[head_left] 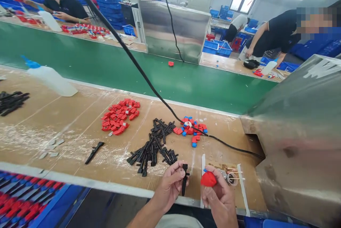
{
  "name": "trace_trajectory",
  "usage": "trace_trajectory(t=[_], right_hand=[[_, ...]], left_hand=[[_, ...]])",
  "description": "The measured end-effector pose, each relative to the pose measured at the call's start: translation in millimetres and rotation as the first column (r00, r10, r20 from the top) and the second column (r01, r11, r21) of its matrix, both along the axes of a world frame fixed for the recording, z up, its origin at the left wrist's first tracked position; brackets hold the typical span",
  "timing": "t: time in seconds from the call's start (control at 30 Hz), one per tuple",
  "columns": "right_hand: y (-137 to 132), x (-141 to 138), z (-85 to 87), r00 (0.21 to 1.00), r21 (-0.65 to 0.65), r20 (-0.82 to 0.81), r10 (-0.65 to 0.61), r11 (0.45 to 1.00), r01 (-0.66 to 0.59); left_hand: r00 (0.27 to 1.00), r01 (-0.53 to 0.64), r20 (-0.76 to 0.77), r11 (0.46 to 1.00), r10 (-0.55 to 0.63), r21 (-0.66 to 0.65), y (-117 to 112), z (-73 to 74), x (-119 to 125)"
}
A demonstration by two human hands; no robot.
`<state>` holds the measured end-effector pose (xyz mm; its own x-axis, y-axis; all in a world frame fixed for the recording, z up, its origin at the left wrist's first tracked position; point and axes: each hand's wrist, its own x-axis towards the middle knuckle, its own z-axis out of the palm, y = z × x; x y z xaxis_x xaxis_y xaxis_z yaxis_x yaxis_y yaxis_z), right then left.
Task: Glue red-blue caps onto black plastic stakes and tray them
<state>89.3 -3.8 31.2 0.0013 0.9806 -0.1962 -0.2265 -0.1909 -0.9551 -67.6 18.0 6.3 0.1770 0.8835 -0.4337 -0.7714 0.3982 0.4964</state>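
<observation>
My left hand (170, 185) pinches a slim black plastic part (184, 182), held upright near the bench's front edge. Beside it my right hand (220, 196) grips a small red plastic piece (208, 179) between thumb and fingers. The two parts are close together but apart. Just beyond my hands lies a heap of black plastic parts (154, 146). Further back are a pile of red pieces (119, 116) and a smaller mix of red and blue pieces (190, 130).
A black cable (138, 68) crosses the wooden bench (66, 128). A squeeze bottle (49, 77) lies at left; a metal housing (301, 132) stands at right. A green conveyor belt (106, 68) runs behind. Other people work across it. A blue crate (23, 199) holds assembled parts.
</observation>
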Motion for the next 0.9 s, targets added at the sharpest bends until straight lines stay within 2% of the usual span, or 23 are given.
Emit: trace_trajectory(t=[0.13, 0.3, 0.43, 0.67, 0.9], right_hand=[[11.2, 7.3, -5.6, 0.999, -0.028, 0.048, -0.015, 0.999, 0.017], [23.7, 11.5, -14.6, 0.996, -0.094, 0.066, 0.059, 0.994, -0.053], [21.2, 11.8, -15.6, 0.994, -0.152, 0.085, 0.069, 0.987, -0.055], [18.4, 9.3, -13.8, 0.995, -0.143, 0.087, 0.050, 0.989, -0.037], [18.4, 8.5, -12.1, 0.985, -0.145, 0.167, 0.031, 0.989, -0.007]], left_hand=[[0.999, 0.006, -0.035, 0.999, -0.005, 0.031, 1.7, 3.5, -3.0], [0.995, 0.058, -0.088, 0.998, -0.057, 0.015, 1.3, 0.3, -3.3], [0.991, 0.081, -0.105, 0.997, -0.079, 0.018, -1.0, 2.3, -1.7], [0.984, 0.070, -0.165, 0.996, -0.061, 0.048, -3.2, 9.4, 2.4], [0.961, 0.043, -0.278, 0.991, -0.007, 0.125, -8.2, 2.9, 4.8]])
